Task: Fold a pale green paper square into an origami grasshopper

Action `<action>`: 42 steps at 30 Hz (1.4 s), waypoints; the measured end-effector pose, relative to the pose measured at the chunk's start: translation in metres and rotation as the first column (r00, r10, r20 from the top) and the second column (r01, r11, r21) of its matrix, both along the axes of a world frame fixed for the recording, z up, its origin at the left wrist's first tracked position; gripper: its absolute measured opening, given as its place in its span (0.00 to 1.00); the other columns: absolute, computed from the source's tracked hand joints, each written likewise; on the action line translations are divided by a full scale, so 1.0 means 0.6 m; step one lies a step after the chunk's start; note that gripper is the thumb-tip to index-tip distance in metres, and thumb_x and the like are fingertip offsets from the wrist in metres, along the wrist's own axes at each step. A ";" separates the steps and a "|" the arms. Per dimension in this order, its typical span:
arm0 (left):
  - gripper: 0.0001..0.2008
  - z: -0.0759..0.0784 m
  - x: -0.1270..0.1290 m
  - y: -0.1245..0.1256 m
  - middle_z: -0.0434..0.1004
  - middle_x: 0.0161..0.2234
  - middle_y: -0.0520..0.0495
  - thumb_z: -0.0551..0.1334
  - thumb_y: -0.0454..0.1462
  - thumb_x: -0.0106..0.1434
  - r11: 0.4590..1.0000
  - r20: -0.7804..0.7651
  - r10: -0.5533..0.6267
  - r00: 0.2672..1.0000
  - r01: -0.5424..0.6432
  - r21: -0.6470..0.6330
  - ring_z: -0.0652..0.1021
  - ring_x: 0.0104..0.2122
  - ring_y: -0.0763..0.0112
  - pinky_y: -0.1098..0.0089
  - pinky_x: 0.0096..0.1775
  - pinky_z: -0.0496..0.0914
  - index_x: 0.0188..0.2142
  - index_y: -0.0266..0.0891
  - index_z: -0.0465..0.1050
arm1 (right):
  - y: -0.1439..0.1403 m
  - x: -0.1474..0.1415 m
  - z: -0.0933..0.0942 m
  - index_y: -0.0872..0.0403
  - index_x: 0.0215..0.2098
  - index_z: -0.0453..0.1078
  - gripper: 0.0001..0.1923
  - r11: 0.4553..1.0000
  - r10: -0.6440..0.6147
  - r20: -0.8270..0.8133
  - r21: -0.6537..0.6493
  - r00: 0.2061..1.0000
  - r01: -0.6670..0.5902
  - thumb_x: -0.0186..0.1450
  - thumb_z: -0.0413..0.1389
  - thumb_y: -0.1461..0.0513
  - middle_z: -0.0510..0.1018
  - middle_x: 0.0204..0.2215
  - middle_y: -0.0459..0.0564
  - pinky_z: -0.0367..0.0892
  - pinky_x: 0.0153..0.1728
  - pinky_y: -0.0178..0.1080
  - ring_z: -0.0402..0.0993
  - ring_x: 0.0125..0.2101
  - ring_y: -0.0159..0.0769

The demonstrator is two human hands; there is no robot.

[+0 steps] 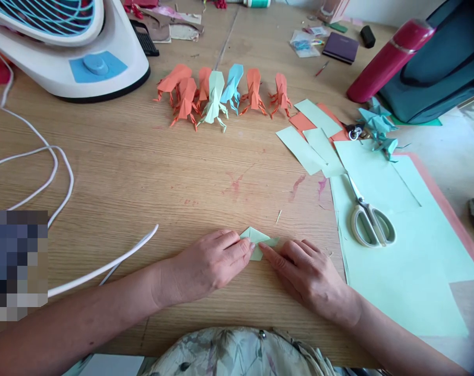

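Note:
A small folded piece of pale green paper [252, 234] lies on the wooden table close in front of me. My left hand [217, 258] grips its left side, fingers bent and pressed together on it. From the right, my right hand [309, 277] pinches the paper, its index finger pressing near the middle and the other fingers curled. Parts of the paper are hidden beneath my fingertips. Farther back stands a group of folded paper figures with thin legs: several orange ones [253, 90], one pale green figure [215, 99] and one blue figure [232, 86].
Right of my hands, scissors [372, 222] rest on large green paper sheets [397, 292]. Cut strips [301, 149] and teal folded figures [378, 122] lie beyond. A red flask [391, 60] stands by a dark teal bag [444, 68]. At left are a fan [99, 65] and white cable [103, 269].

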State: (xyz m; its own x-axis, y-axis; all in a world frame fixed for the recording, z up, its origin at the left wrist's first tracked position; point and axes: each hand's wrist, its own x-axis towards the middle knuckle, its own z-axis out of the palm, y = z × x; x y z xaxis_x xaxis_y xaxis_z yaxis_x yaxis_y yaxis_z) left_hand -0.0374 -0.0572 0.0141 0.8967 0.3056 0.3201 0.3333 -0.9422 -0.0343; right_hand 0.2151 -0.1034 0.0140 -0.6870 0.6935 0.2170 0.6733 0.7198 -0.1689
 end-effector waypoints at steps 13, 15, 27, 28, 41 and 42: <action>0.12 -0.001 0.000 -0.001 0.79 0.44 0.42 0.57 0.28 0.70 1.000 -0.004 0.004 1.000 -0.004 0.007 0.75 0.38 0.66 0.66 0.43 0.75 0.49 0.30 0.75 | -0.002 0.006 -0.004 0.58 0.58 0.69 0.18 0.996 -0.035 -0.017 -0.078 0.999 0.034 0.72 0.49 0.67 0.72 0.31 0.51 0.66 0.31 0.40 0.67 0.30 0.36; 0.12 -0.001 0.000 -0.001 0.79 0.44 0.43 0.57 0.29 0.70 1.000 -0.010 0.010 1.000 -0.010 0.004 0.75 0.39 0.66 0.66 0.43 0.75 0.49 0.31 0.75 | -0.003 0.011 -0.007 0.59 0.60 0.67 0.19 0.997 -0.010 -0.007 -0.080 1.000 0.010 0.72 0.49 0.67 0.72 0.32 0.51 0.67 0.31 0.40 0.67 0.30 0.37; 0.12 -0.002 -0.002 0.000 0.79 0.44 0.41 0.58 0.29 0.69 1.000 -0.019 -0.003 1.000 0.002 -0.014 0.75 0.39 0.65 0.64 0.43 0.74 0.50 0.30 0.74 | -0.006 0.006 -0.009 0.59 0.57 0.70 0.17 0.999 -0.045 -0.016 -0.011 0.999 0.044 0.72 0.52 0.66 0.72 0.30 0.50 0.63 0.30 0.40 0.66 0.29 0.36; 0.12 -0.002 -0.002 0.000 0.79 0.45 0.41 0.57 0.29 0.70 1.000 -0.019 -0.002 1.000 0.002 -0.011 0.75 0.39 0.65 0.64 0.43 0.74 0.50 0.30 0.75 | -0.006 0.007 -0.009 0.59 0.57 0.70 0.17 0.999 -0.040 -0.014 -0.010 0.999 0.040 0.72 0.51 0.66 0.72 0.30 0.50 0.62 0.30 0.40 0.66 0.29 0.36; 0.13 -0.001 -0.002 0.002 0.79 0.46 0.42 0.54 0.29 0.71 1.000 -0.032 -0.005 0.999 0.005 -0.011 0.75 0.39 0.65 0.64 0.43 0.74 0.50 0.31 0.75 | -0.004 0.019 -0.006 0.60 0.57 0.70 0.16 0.999 -0.041 -0.009 -0.008 0.999 0.041 0.73 0.51 0.63 0.71 0.29 0.50 0.60 0.30 0.40 0.65 0.28 0.36; 0.13 -0.001 -0.002 0.002 0.79 0.45 0.42 0.53 0.29 0.71 1.000 -0.035 -0.007 0.999 0.007 -0.013 0.75 0.39 0.65 0.64 0.43 0.74 0.49 0.31 0.75 | -0.004 0.021 -0.006 0.60 0.57 0.70 0.16 0.999 -0.034 -0.010 -0.002 0.999 0.034 0.73 0.52 0.64 0.71 0.29 0.50 0.60 0.30 0.40 0.65 0.28 0.36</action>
State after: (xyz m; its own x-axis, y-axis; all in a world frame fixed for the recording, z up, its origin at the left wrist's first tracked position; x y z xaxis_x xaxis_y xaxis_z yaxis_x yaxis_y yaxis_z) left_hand -0.0388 -0.0561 0.0136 0.9093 0.3032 0.2849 0.3256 -0.9449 -0.0336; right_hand 0.2278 -0.1057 0.0101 -0.6606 0.7168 0.2231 0.6956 0.6962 -0.1772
